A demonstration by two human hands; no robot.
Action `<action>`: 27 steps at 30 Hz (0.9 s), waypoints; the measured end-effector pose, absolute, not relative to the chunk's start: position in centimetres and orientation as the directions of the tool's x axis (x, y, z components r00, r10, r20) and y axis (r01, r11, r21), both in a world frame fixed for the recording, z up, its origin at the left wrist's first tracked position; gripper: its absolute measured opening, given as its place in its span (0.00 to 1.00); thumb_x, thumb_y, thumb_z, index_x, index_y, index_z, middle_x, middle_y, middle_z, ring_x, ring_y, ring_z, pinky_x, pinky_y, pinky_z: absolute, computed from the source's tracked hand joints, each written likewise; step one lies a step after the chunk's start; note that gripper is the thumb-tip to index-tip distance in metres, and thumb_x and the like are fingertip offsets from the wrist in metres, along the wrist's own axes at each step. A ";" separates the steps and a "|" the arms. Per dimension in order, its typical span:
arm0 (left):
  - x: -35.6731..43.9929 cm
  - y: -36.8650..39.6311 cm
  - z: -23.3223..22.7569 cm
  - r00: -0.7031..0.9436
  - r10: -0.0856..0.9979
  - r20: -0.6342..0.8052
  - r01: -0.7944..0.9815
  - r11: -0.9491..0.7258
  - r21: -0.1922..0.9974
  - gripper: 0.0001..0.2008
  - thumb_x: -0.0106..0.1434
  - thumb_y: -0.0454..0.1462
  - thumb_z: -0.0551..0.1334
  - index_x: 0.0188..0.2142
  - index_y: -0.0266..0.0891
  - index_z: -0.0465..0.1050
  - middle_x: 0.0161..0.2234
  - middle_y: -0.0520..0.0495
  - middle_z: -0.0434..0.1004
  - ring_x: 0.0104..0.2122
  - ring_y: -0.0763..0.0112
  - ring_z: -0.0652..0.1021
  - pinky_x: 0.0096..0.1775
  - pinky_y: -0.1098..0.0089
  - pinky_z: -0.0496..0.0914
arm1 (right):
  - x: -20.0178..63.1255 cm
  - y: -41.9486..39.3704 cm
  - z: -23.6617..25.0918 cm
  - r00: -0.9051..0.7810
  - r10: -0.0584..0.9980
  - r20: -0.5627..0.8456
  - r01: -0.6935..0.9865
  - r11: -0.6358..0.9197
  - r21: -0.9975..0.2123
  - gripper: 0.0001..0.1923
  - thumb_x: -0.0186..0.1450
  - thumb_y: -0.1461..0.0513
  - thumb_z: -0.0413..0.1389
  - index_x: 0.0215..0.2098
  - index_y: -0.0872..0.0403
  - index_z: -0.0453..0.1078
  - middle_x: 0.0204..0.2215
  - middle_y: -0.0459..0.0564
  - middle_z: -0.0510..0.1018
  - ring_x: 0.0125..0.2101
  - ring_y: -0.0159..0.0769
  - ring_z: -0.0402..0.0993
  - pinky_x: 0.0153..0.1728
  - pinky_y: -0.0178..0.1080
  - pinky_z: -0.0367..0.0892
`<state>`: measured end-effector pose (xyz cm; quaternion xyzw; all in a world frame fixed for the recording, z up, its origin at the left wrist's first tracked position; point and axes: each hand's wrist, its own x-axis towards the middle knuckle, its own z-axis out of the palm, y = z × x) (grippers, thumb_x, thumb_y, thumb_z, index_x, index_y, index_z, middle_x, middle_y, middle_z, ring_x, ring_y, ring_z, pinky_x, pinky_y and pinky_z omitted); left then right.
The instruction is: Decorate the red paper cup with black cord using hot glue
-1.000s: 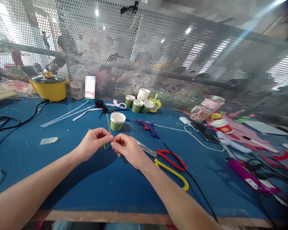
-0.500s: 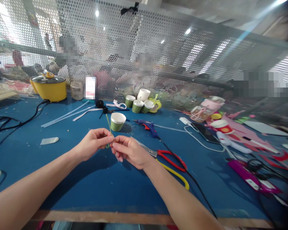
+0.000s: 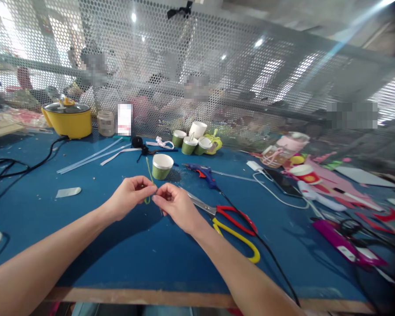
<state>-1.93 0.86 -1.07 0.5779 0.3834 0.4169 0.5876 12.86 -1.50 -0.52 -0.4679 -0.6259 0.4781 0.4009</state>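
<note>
Over the middle of the table both my hands meet fingertip to fingertip. My left hand point(image 3: 128, 197) is closed in a pinch on a strand of green yarn point(image 3: 148, 164), which rises above the fingers and loops below them. My right hand point(image 3: 177, 204) is also closed, with a thin needle-like piece point(image 3: 161, 212) partly showing under its fingertips; most of it is hidden. Just beyond the fingers stands a green paper cup point(image 3: 162, 170) with a white inside. Large scissors point(image 3: 213, 210), one handle red and the other yellow, lie beside my right hand.
A blue glue gun point(image 3: 202, 173) lies right of the cup, its cord running to the front edge. Several small cups point(image 3: 188, 145) stand behind. A yellow pot point(image 3: 69, 125) and a glass jar point(image 3: 105, 123) are back left; a phone point(image 3: 283, 182) and purple power strip point(image 3: 345, 243) lie right.
My right fingers have drawn in closer together and moved up slightly, so less of the thin piece shows below them. My left hand keeps its pinch on the yarn.
</note>
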 end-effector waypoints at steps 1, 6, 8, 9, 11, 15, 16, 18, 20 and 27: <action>-1.9 0.8 -1.1 0.356 0.934 0.028 -0.036 -0.017 0.999 0.11 0.52 0.40 0.62 0.24 0.34 0.65 0.19 0.56 0.62 0.17 0.83 0.59 0.20 0.76 0.51 | 12.9 -1.5 -0.5 -0.234 0.970 0.063 0.218 0.116 -0.969 0.10 0.55 0.59 0.57 0.23 0.55 0.61 0.16 0.38 0.63 0.15 0.23 0.59 0.17 0.31 0.56; -2.2 0.7 -0.7 0.413 0.909 0.054 -0.114 -0.008 0.993 0.10 0.53 0.40 0.62 0.23 0.35 0.66 0.18 0.56 0.62 0.18 0.83 0.59 0.20 0.76 0.51 | 13.3 -1.5 -0.1 -0.377 0.925 -0.043 0.040 -0.030 -0.999 0.12 0.54 0.56 0.58 0.26 0.55 0.63 0.20 0.41 0.67 0.18 0.24 0.62 0.18 0.30 0.58; -2.2 0.6 -0.6 0.445 0.893 0.069 -0.171 0.010 0.985 0.10 0.53 0.39 0.62 0.24 0.35 0.66 0.19 0.56 0.63 0.18 0.83 0.60 0.21 0.76 0.52 | 13.6 -1.4 -0.1 -0.449 0.888 -0.097 -0.044 -0.130 -0.990 0.12 0.53 0.56 0.59 0.27 0.56 0.63 0.20 0.41 0.68 0.18 0.24 0.62 0.17 0.30 0.58; -2.3 0.6 -0.6 0.458 0.886 0.073 -0.193 0.019 0.981 0.09 0.53 0.39 0.62 0.24 0.35 0.67 0.20 0.56 0.63 0.18 0.83 0.60 0.21 0.76 0.53 | 13.6 -1.3 -0.1 -0.466 0.877 -0.113 -0.070 -0.164 -0.984 0.12 0.52 0.57 0.59 0.27 0.56 0.63 0.20 0.41 0.68 0.18 0.23 0.62 0.17 0.29 0.58; -2.3 0.6 -0.8 0.468 0.880 0.079 -0.218 0.029 0.976 0.09 0.53 0.39 0.63 0.25 0.35 0.67 0.22 0.55 0.65 0.18 0.83 0.60 0.21 0.76 0.53 | 13.6 -1.3 -0.2 -0.466 0.877 -0.118 -0.103 -0.186 -0.977 0.12 0.52 0.58 0.60 0.26 0.55 0.63 0.19 0.40 0.67 0.17 0.23 0.62 0.17 0.29 0.57; -2.3 0.9 -1.2 0.459 0.885 0.080 -0.180 0.004 0.984 0.08 0.53 0.40 0.62 0.27 0.35 0.68 0.26 0.53 0.68 0.18 0.84 0.59 0.20 0.76 0.53 | 13.5 -1.2 -0.4 -0.383 0.922 -0.058 -0.081 -0.096 -0.992 0.12 0.52 0.58 0.60 0.25 0.55 0.62 0.18 0.39 0.67 0.16 0.22 0.61 0.17 0.29 0.56; -2.3 0.9 -1.2 0.453 0.888 0.078 -0.157 -0.006 0.988 0.08 0.53 0.40 0.62 0.28 0.35 0.69 0.27 0.52 0.69 0.18 0.84 0.59 0.20 0.76 0.53 | 13.4 -1.2 -0.5 -0.359 0.932 -0.042 -0.064 -0.069 -0.996 0.11 0.52 0.58 0.60 0.25 0.55 0.62 0.18 0.39 0.66 0.16 0.22 0.60 0.17 0.30 0.56; -2.2 1.0 -1.3 0.437 0.897 0.075 -0.112 -0.028 0.993 0.09 0.53 0.40 0.62 0.29 0.35 0.69 0.26 0.52 0.69 0.18 0.83 0.59 0.20 0.77 0.52 | 13.4 -1.1 -0.5 -0.319 0.948 -0.016 -0.022 -0.024 -0.999 0.10 0.53 0.59 0.59 0.25 0.55 0.62 0.17 0.39 0.65 0.16 0.23 0.60 0.17 0.30 0.57; -2.1 0.9 -1.2 0.410 0.909 0.074 -0.071 -0.048 0.996 0.09 0.53 0.40 0.61 0.29 0.35 0.68 0.25 0.52 0.68 0.17 0.83 0.59 0.19 0.77 0.52 | 13.4 -1.0 -0.6 -0.293 0.956 0.005 0.024 0.012 -1.000 0.09 0.54 0.59 0.58 0.25 0.55 0.62 0.16 0.38 0.65 0.15 0.23 0.60 0.18 0.31 0.57; -1.7 0.3 -0.4 0.311 0.948 0.069 0.025 -0.081 0.996 0.09 0.50 0.40 0.62 0.25 0.36 0.66 0.17 0.57 0.61 0.16 0.82 0.57 0.18 0.76 0.50 | 13.3 -1.2 -0.5 -0.237 0.970 0.045 0.155 0.083 -0.984 0.07 0.55 0.60 0.56 0.25 0.55 0.62 0.16 0.39 0.64 0.15 0.24 0.60 0.18 0.32 0.58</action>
